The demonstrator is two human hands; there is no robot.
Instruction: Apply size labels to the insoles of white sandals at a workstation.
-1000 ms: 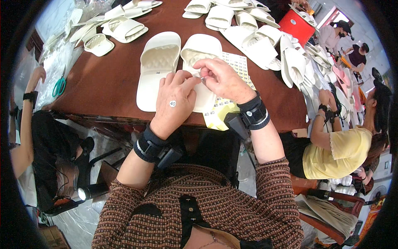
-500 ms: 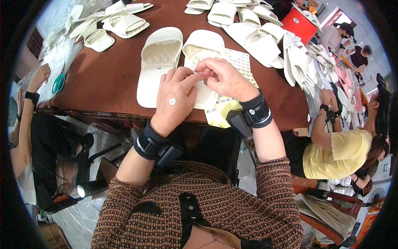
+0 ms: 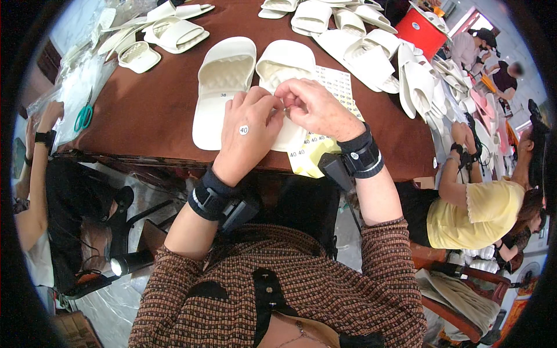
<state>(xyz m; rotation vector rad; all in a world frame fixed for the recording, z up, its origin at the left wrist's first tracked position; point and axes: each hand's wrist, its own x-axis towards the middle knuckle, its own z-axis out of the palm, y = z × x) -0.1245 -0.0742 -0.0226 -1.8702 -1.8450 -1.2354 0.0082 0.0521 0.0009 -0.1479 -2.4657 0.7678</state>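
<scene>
— While both hands meet at the middle of the brown counter (image 3: 156,110), what lies under them?

— A pair of cream slippers. The left slipper (image 3: 221,87) lies bare at about eleven o'clock from the hands; the right slipper (image 3: 285,66) runs under them, its heel end covered.

— Any containers?

— A red box (image 3: 422,33) at two o'clock, far edge of the counter; what it holds I cannot tell. Clear plastic bags (image 3: 81,81) lie at ten o'clock with green-handled scissors (image 3: 84,116) on them.

— And round about?

— More cream slippers (image 3: 348,35) heaped from twelve to two o'clock, and a few at eleven. A sheet of round stickers (image 3: 333,87) lies just beside the right slipper, with a yellow sheet (image 3: 310,159) under the right wrist.

— The fingers?

— The left hand (image 3: 246,130) has a round sticker on its back, and its fingers curl in, tips pinched against those of the right hand (image 3: 316,107) over the right slipper. Whatever small thing sits between the tips is hidden. Both wrists wear black bands.

— Others nearby?

— A person in yellow (image 3: 481,214) at three o'clock, an arm (image 3: 38,174) at nine.
</scene>
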